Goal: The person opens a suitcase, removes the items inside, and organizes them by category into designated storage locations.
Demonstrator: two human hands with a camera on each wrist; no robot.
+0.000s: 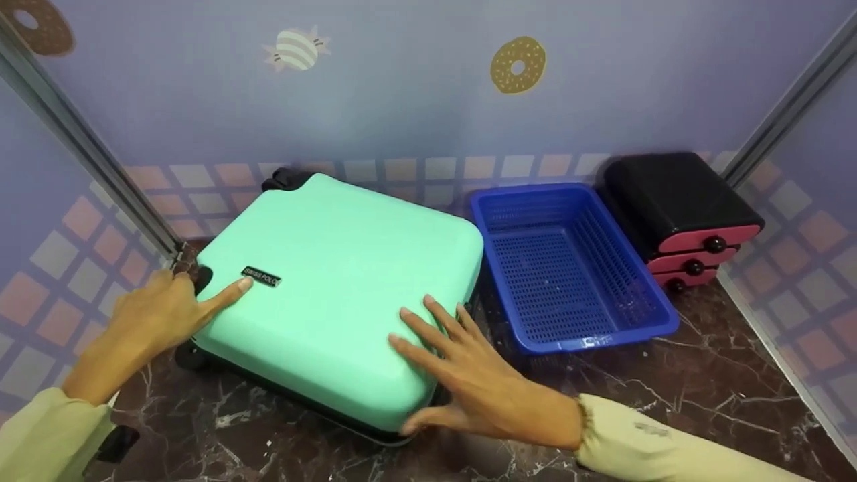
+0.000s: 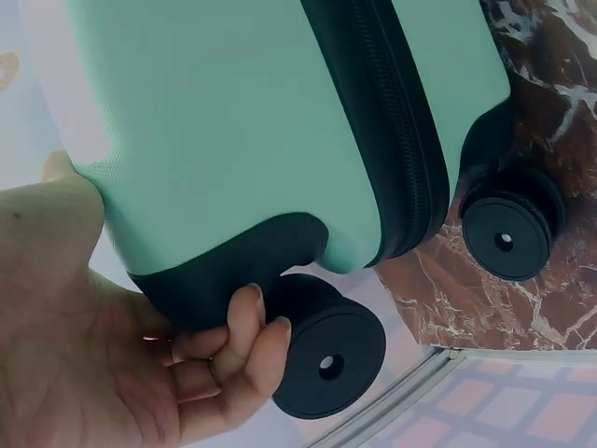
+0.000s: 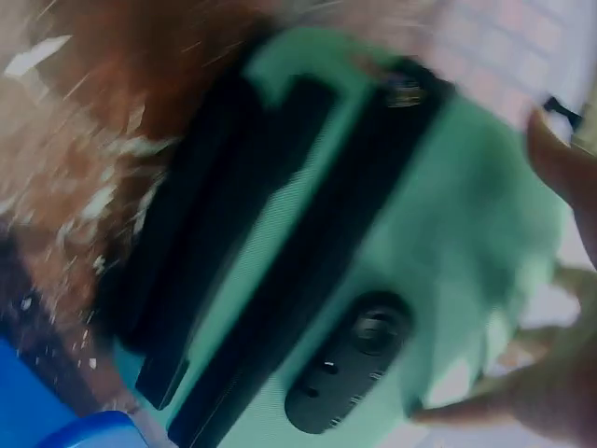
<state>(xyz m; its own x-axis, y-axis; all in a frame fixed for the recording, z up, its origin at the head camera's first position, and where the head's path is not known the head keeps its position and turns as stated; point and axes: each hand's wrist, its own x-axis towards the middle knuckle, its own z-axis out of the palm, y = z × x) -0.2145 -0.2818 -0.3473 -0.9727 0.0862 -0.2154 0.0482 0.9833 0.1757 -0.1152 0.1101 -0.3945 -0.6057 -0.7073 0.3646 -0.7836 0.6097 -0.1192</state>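
Observation:
A mint-green hard-shell suitcase [image 1: 341, 254] lies flat on the floor, with a small black label [image 1: 261, 276] on its top face. My left hand [image 1: 157, 311] grips its left corner, thumb on top beside the label. In the left wrist view, fingers curl round the black corner guard [image 2: 215, 271] next to a wheel [image 2: 331, 359]. My right hand [image 1: 475, 381] has its fingers spread over the right front edge, fingertips on the top face. Blurred in the right wrist view are a black combination lock [image 3: 350, 364], the zipper [image 3: 308, 252] and a side handle [image 3: 201, 215].
Right of the suitcase stands a blue plastic basket [image 1: 596, 340] with slotted walls. Beyond it, against the wall, is a black drawer unit [image 1: 683, 194] with pink drawer fronts and round knobs. Dark marbled floor [image 1: 710, 388] runs up to printed walls on three sides.

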